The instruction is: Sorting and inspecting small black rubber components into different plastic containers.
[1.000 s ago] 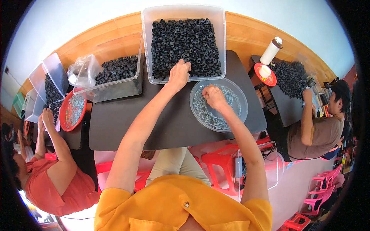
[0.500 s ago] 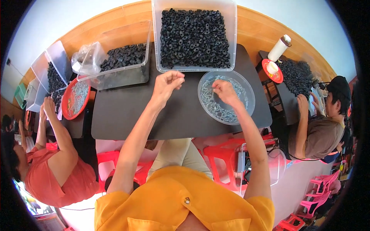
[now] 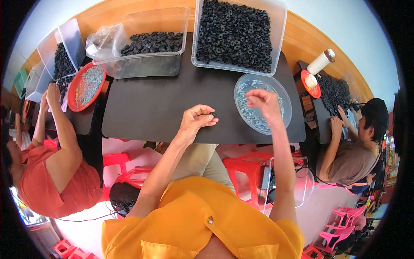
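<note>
Between the thumb and fingers of my left hand is a small black plastic part, held just above the near side of the dark table. My right hand hovers over a round clear tray on the right, its thumb and fingers pinched together. Whatever may be in that pinch is too small to make out. Many small shiny, silvery pieces are scattered in the tray. Behind it stands a big clear bin filled with black plastic parts like the one in my left hand.
A second clear bin with black pieces and a plastic bag stand at the back left. Co-workers sit on both sides, one in a red top, one in a dark cap. Red stools are under the dark table.
My left hand has come back from the big bin's front edge toward the table's near edge, the black part now showing in it. My right hand stays over the tray. The view has shifted.
</note>
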Demonstrator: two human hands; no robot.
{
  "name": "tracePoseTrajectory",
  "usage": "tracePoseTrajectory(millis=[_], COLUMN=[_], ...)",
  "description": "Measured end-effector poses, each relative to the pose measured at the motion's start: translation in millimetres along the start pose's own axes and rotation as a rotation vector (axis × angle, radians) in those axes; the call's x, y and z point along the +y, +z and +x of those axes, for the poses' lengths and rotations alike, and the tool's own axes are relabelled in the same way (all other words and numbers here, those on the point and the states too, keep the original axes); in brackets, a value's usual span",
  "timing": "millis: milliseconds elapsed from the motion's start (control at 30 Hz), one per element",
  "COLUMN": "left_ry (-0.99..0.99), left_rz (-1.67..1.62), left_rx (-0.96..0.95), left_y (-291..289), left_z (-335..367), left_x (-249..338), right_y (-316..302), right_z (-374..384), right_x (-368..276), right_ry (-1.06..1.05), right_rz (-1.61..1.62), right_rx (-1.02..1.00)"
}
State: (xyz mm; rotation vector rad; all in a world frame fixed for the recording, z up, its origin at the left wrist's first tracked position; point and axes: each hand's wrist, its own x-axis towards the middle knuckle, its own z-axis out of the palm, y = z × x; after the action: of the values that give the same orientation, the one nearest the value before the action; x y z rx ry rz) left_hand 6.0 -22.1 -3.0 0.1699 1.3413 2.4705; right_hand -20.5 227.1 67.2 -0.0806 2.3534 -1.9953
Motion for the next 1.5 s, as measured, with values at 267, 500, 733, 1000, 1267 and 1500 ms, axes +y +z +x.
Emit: tracePoseTrajectory(millis=[267, 500, 733, 1000, 1267, 1500], left_ry=[0.095, 0.059, 0.097, 0.227, 0.187, 0.205], left_rz=[0.039, -0.055, 0.065, 0.312, 0.332, 0.410], left_rx=[-0.040, -0.019, 0.026, 0.071, 0.077, 0.119], left_y=[-4, 1, 4, 7, 9, 9], left_z=[0, -2, -6, -5, -7, -8], left_x=[-7, -2, 2, -15, -15, -15], right_y=[79, 81, 81, 94, 105, 107], right_z=[-35, -42, -46, -51, -53, -53], right_x=[-3, 6, 12, 4, 3, -5], right_ry=[-0.187, -0.168, -0.133, -0.185, -0.420, -0.312], right_rz=[0.010, 0.085, 0.077, -0.011, -0.473, -0.338], right_rx=[-0.036, 0.072, 0.121, 0.108, 0.182, 0.145])
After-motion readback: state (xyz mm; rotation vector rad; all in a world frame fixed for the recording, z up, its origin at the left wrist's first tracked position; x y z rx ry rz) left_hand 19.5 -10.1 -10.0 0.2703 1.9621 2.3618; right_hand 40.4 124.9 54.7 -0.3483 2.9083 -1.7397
